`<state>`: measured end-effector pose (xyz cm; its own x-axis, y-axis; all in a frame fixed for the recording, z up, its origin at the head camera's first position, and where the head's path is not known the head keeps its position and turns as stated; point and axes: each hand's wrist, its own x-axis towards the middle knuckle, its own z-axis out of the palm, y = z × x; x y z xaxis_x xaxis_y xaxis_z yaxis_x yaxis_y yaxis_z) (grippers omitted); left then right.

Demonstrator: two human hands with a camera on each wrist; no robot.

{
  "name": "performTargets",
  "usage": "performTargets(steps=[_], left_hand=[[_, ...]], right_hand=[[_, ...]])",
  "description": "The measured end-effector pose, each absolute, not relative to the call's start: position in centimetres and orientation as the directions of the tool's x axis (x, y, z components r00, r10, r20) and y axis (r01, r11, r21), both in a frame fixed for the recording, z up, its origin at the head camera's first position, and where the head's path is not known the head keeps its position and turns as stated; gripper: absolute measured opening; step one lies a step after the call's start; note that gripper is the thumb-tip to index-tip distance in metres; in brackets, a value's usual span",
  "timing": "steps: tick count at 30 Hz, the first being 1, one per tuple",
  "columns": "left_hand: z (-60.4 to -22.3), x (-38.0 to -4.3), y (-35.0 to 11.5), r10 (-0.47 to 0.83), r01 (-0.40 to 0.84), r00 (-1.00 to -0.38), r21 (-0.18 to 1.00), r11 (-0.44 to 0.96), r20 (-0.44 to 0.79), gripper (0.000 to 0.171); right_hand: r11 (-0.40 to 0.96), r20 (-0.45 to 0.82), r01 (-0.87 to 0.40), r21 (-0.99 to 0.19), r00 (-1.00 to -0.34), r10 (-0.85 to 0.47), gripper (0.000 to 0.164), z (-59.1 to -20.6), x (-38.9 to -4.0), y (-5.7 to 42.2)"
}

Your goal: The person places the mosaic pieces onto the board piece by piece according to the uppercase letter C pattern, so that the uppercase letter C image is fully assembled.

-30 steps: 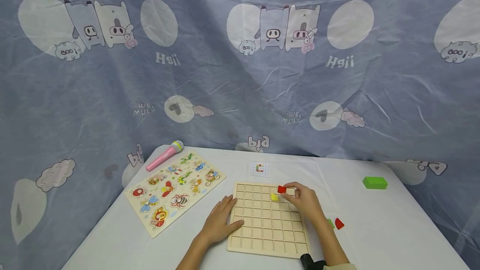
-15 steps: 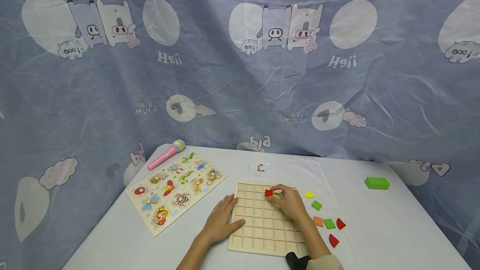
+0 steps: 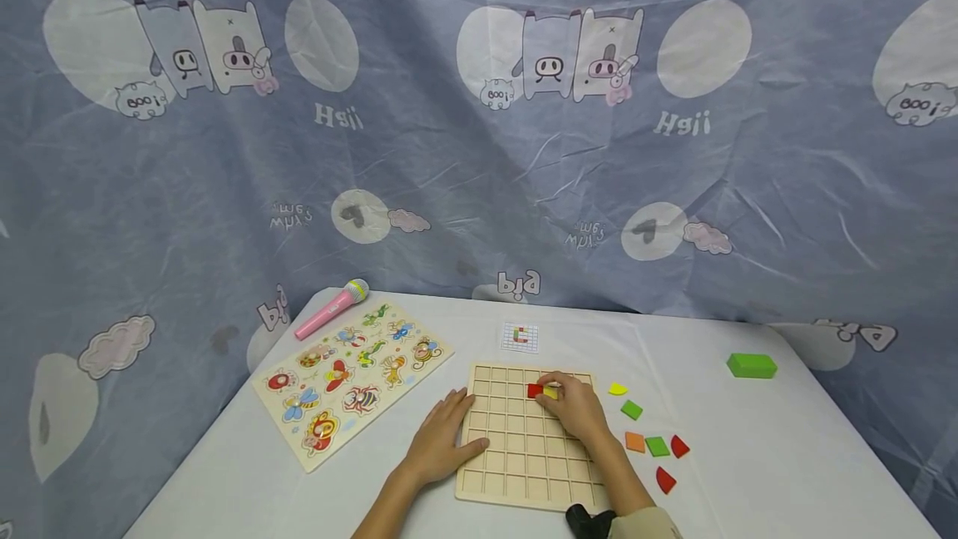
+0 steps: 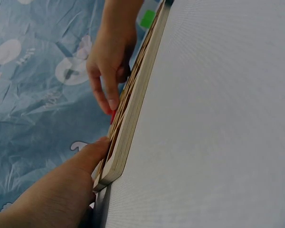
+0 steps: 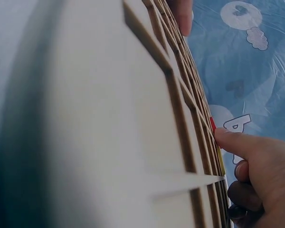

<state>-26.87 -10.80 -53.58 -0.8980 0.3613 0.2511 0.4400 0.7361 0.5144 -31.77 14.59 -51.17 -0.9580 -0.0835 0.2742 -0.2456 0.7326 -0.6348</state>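
A wooden grid board [image 3: 516,464] lies on the table in the head view. My right hand [image 3: 578,410] reaches over its far part, thumb and index finger pinching the right edge of a red square tile [image 3: 535,390], which sits low at a grid cell. Just right of it is a yellow square tile [image 3: 550,393], partly covered by the fingers. In the right wrist view the thumb lies against the red tile [image 5: 213,125]. My left hand [image 3: 441,443] rests on the board's left edge, fingers extended along the side and thumb over the rim; it holds no tile.
Right of the board lie loose tiles: a yellow piece [image 3: 617,389], green squares [image 3: 632,410], an orange square [image 3: 634,442] and red quarter-rounds [image 3: 666,480]. A pattern card [image 3: 520,338] lies behind the board. Leftward are an insect puzzle [image 3: 352,389] and pink microphone [image 3: 329,314]; rightward, a green block [image 3: 752,366].
My right hand has carried the red square tile leftward past the yellow one and lowered it at the cell beside it. My left hand has stayed on the board's edge.
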Motion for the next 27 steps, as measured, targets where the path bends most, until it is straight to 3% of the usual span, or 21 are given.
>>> performTargets(steps=[18,27], left_hand=[[-53.53,-26.93,-10.79,0.361,0.439,-0.898,0.512,0.738,0.25,0.075],[-53.47,-26.86,-10.81,0.371,0.451,-0.893,0.508,0.734,0.256,0.076]], right_hand=[[0.761,0.272,-0.245,-0.601,-0.958,-0.094,0.026,-51.21,-31.89,14.34],[0.703,0.252,-0.219,-0.677,-0.966,-0.058,0.028,-50.32,-30.97,14.87]])
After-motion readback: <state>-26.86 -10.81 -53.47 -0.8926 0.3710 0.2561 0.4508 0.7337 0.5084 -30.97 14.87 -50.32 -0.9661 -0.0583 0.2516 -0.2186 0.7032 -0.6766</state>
